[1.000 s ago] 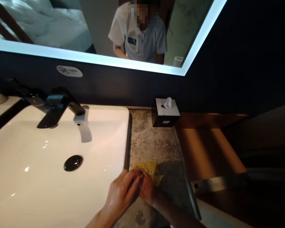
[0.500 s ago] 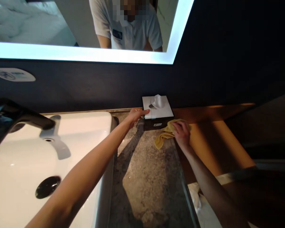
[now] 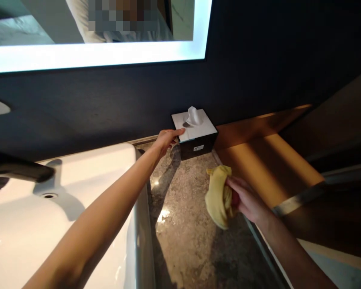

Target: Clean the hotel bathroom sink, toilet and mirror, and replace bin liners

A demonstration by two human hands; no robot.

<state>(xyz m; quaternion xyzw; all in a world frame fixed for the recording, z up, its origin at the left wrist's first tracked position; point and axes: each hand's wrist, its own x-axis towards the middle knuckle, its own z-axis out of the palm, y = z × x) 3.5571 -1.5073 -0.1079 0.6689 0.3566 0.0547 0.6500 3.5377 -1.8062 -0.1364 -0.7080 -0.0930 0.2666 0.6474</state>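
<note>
A tissue box [image 3: 203, 127] with a white top and dark sides stands on the stone counter [image 3: 186, 241], close to the wall. One tissue sticks up out of its slot. My left hand [image 3: 167, 140] grips the box's left edge, thumb on the top and the fingers down along the side, partly hidden. A bunched yellow cloth [image 3: 215, 196] hangs from my right hand [image 3: 245, 196], whose fingers are closed around it. This hand is over the counter's right edge, nearer to me than the box and apart from it.
To the left is a white sink [image 3: 108, 168] with a black faucet [image 3: 21, 166]. A lit mirror [image 3: 108, 54] hangs on the dark wall, reflecting a person. Right of the counter, a lower wooden surface [image 3: 258, 160] lies partly in shadow.
My right hand has pulled the yellow cloth back from beside the box, toward me. My left hand stays on the box. The view has shifted a little to the right.
</note>
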